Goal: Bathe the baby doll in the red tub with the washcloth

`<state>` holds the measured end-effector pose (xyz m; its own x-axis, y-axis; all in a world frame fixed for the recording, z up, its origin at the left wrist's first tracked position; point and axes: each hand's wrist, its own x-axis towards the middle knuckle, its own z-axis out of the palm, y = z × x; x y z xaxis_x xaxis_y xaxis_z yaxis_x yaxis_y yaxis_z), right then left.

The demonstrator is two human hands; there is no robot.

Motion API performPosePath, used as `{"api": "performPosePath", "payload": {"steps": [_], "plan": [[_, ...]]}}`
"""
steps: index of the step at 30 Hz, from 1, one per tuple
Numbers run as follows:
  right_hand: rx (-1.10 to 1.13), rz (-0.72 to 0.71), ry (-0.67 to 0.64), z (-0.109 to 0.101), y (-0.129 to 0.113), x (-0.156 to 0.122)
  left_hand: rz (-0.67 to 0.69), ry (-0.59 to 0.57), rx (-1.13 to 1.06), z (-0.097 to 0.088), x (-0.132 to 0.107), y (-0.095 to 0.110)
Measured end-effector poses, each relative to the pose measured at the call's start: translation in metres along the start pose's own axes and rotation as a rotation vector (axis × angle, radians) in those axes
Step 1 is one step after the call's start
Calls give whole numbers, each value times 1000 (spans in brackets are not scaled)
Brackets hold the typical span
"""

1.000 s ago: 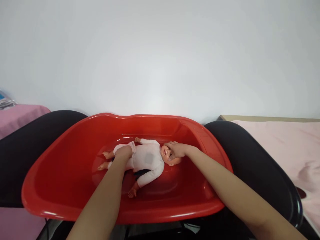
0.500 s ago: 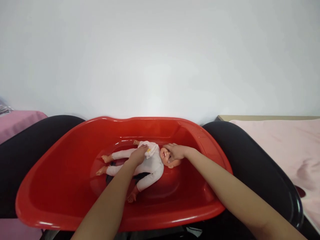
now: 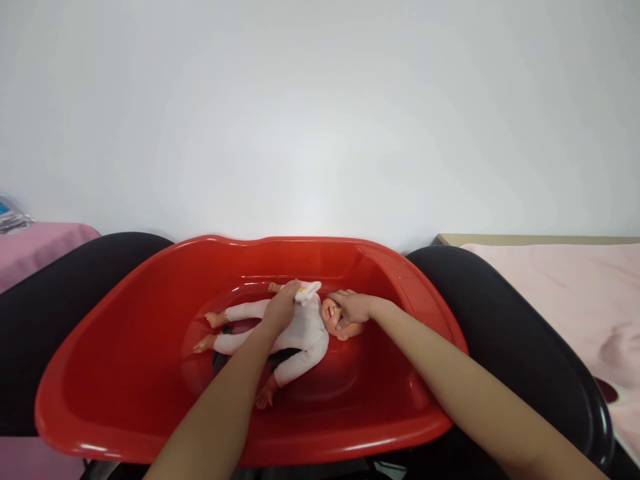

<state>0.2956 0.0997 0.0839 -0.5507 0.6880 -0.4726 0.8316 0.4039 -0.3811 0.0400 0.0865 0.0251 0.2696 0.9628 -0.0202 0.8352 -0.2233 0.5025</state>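
Pale pink cloth (image 3: 560,287) at right, whitish wall (image 3: 310,113) behind.

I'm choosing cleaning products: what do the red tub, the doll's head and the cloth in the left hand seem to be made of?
Red tub: probably moulded plastic, glossy; bright highlights run along its smooth rim.
Doll's head: likely vinyl or another plastic, smooth with a slight sheen.
Cloth in the left hand: apparently fabric, matte, bunched softly; its fibre is unclear.
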Motion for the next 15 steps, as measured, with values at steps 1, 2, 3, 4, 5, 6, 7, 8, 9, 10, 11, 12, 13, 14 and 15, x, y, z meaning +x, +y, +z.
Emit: {"api": "performPosePath", "payload": {"steps": [1,2,3,4,5,6,7,8,9,10,11,12,13,14,15], "plan": [[7,3,-1,0,0,0,54,-33,-3,3,1,5],[11,8,-1,0,0,0,91,-64,0,5,2,9],[13,15,2,0,0,0,98,-85,11,6,1,11],[14,20,4,1,0,0,76,-93,29,6,0,10],[13,24,6,1,0,1,30,-89,51,5,-3,8],[11,27,5,1,0,1,-29,-76,76,3,-6,4],[9,31,3,2,-1,1,-99,-55,101,0,-9,-1],[10,33,-2,2,-1,1,-171,-32,123,-3,-12,-6],[10,29,-9,1,-1,1,-236,-8,141,-6,-14,-11],[8,23,-14,1,-1,1,-289,14,154,-9,-16,-15],[5,18,-17,1,-1,1,-329,34,162,-12,-17,-17],[4,16,-16,1,-1,2,-349,51,162,-14,-17,-18],[3,18,-12,1,-1,1,-346,64,153,-15,-16,-16],[2,20,-7,1,-1,1,-323,70,136,-16,-14,-13],[1,23,-3,1,-1,1,-286,71,113,-15,-11,-8]]}}
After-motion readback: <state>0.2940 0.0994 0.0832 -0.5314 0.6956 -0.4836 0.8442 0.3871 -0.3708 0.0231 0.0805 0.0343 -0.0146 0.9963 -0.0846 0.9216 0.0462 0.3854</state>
